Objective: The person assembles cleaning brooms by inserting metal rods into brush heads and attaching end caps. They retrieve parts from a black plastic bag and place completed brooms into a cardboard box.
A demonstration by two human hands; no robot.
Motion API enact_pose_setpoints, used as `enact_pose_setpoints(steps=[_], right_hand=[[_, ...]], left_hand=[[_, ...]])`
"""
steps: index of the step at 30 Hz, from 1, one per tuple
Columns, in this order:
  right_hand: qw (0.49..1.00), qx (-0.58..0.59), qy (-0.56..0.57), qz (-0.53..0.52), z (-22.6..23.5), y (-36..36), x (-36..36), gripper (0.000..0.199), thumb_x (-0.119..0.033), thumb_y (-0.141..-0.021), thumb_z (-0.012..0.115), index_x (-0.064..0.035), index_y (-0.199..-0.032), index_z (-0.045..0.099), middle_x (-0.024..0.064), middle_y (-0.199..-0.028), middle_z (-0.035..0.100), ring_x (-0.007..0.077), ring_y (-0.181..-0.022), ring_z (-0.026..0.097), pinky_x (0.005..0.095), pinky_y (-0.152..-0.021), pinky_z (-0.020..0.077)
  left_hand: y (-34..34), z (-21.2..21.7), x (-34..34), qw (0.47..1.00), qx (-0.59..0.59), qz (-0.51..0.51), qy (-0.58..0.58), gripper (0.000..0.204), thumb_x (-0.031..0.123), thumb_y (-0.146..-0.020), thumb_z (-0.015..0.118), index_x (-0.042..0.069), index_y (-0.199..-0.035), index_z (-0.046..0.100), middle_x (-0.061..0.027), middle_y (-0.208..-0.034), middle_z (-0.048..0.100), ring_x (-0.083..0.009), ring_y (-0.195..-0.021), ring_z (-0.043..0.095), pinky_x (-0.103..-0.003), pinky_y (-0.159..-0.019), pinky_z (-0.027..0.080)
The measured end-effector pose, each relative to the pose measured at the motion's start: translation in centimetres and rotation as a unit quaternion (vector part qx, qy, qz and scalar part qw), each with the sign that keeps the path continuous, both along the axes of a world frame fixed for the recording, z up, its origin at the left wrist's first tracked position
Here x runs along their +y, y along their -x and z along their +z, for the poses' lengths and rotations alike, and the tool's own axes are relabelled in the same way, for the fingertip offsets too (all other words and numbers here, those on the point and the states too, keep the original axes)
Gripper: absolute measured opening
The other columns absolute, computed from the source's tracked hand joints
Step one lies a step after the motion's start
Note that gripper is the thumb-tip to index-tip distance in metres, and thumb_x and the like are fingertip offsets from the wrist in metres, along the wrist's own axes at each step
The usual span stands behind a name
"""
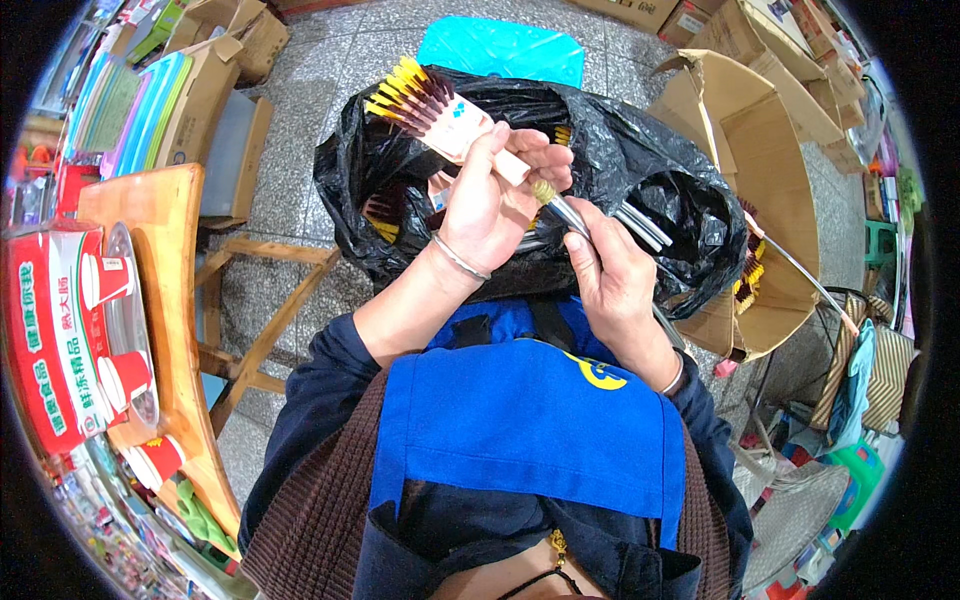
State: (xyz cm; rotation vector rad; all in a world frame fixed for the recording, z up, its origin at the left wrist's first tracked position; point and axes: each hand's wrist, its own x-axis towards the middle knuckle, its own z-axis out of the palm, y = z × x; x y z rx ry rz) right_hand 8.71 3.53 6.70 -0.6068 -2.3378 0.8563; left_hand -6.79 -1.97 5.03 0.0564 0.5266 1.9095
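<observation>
Nearest the camera, a blue apron (520,420) covers the person's lap. Just above it, the right hand (615,275) is closed around a bundle of thin metal rods (640,225), pinching one rod near its gold-coloured tip. The left hand (490,195) grips the pale wooden handle of a brush (430,110) with yellow and dark red bristles, holding it up over an open black plastic bag (640,170). The rod tip meets the handle's end, so this brush looks only partly fitted. More brushes lie in the bag, and others sit in the cardboard box (770,180) beyond on the right, so plenty seems left.
</observation>
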Motion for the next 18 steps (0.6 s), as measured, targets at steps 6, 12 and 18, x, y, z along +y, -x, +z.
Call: enact_pose_setpoints(steps=[6, 12, 18], right_hand=[[0.999, -0.036, -0.026, -0.004, -0.19, 0.44, -0.11, 0.028, -0.015, -0.085, 0.061, -0.0071, -0.112, 0.058, 0.0100, -0.071, 0.055, 0.0274, -0.060, 0.058, 0.0357, -0.052, 0.0467], [0.998, -0.050, -0.024, 0.000, -0.13, 0.35, -0.14, 0.027, -0.012, -0.086, 0.060, -0.0030, -0.112, 0.059, 0.0132, -0.077, 0.059, 0.0280, -0.063, 0.060, 0.0352, -0.055, 0.0465], [0.996, -0.063, -0.054, -0.017, -0.40, 0.38, 0.03, 0.029, -0.013, -0.083, 0.063, -0.0059, -0.110, 0.060, 0.0106, -0.073, 0.056, 0.0269, -0.061, 0.058, 0.0352, -0.053, 0.0459]], left_hand=[[-0.12, -0.65, -0.03, 0.999, -0.028, -0.016, 0.001, 0.040, 0.036, -0.096, 0.040, 0.003, -0.093, 0.062, -0.0152, -0.088, 0.066, -0.0264, -0.081, 0.062, -0.039, -0.079, 0.050], [-0.41, -0.86, 0.02, 1.000, -0.002, -0.026, 0.015, 0.041, 0.037, -0.096, 0.039, 0.003, -0.094, 0.062, -0.0143, -0.088, 0.066, -0.0270, -0.081, 0.062, -0.039, -0.080, 0.050], [-0.77, -0.70, 0.07, 1.000, 0.012, -0.015, 0.023, 0.038, 0.033, -0.096, 0.039, 0.002, -0.093, 0.062, -0.0160, -0.087, 0.067, -0.0255, -0.080, 0.063, -0.037, -0.076, 0.050]])
